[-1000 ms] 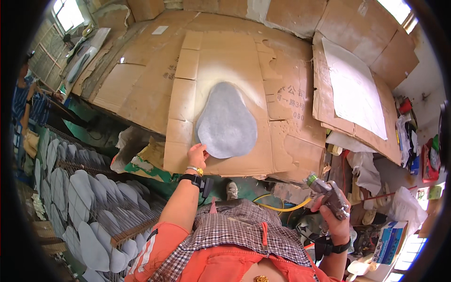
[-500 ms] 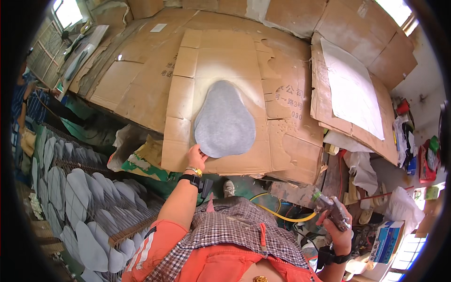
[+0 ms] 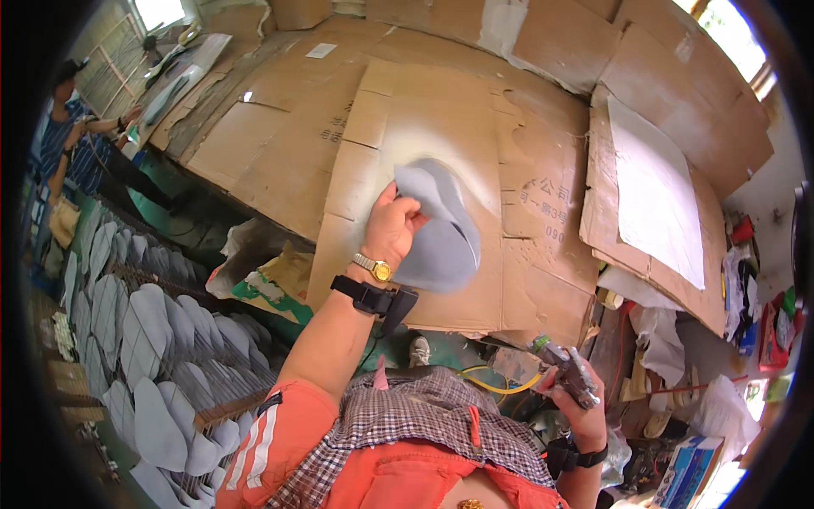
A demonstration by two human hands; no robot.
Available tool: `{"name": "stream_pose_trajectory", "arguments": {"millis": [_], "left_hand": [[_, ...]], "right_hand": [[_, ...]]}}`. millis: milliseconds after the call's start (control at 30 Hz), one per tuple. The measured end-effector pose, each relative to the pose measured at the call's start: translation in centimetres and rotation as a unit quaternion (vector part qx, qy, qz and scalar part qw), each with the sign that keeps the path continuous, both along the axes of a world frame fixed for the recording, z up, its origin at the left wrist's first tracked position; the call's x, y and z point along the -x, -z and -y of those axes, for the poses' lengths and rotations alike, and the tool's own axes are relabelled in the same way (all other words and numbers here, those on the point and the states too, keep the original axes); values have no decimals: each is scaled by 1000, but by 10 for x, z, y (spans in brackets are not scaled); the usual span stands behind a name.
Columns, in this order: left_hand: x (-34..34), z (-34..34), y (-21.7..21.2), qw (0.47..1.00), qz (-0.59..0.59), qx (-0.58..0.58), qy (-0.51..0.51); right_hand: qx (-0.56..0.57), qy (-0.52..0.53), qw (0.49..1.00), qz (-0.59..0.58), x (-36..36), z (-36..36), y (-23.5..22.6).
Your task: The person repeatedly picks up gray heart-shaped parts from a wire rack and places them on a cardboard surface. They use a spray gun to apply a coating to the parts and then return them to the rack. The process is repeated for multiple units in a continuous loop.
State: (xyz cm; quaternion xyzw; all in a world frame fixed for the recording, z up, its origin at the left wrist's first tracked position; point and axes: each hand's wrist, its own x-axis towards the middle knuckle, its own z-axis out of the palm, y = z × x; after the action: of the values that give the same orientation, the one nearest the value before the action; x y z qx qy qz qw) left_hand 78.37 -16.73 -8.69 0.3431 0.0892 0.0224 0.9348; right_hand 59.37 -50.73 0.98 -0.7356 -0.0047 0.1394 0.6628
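A rounded, pear-shaped grey sheet (image 3: 445,259) lies on a cardboard panel in front of me. My left hand (image 3: 395,227) pinches grey sheet material at its left edge and lifts it, so it curls over the rest. I cannot tell whether the raised part and the grey beneath are one piece or stacked pieces. Low on the right, my right hand (image 3: 587,412) is wrapped round a metal spray gun (image 3: 570,373). A yellow hose (image 3: 500,390) runs close by the gun.
Flattened cardboard (image 3: 543,288) covers the wide table. White paper (image 3: 653,191) lies on a board at the right. Racks of grey cut pieces (image 3: 153,339) stand at lower left. Another person (image 3: 80,153) in a striped shirt stands at far left. Bags and boxes (image 3: 691,471) crowd the lower right.
My left hand has moved up along the grey sheet's left side and raised grey material that lay flat before. My right hand with the spray gun has shifted slightly left in the picture.
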Motion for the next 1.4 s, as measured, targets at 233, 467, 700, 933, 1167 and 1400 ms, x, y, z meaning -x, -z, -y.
{"name": "stream_pose_trajectory", "arguments": {"millis": [233,467,700,933,1167,1400], "left_hand": [[69,-40,-78,989,67,71,-113],[170,-161,-94,936,106,12,-334],[300,-302,-166,747,172,-179,-616],[365,-377,-24,618,-36,-1,-785],[325,-328,15,664,-70,100,-738],[211,-209,29,859,-65,38,-506]], "right_hand": [[37,-89,994,-45,-37,-28,26],[6,-224,973,-46,-59,-83,33],[22,-322,946,-44,-68,-134,30],[26,-367,928,-59,-59,-157,28],[43,-327,944,-9,-50,-141,31],[49,-97,994,24,-26,-77,-2]]}}
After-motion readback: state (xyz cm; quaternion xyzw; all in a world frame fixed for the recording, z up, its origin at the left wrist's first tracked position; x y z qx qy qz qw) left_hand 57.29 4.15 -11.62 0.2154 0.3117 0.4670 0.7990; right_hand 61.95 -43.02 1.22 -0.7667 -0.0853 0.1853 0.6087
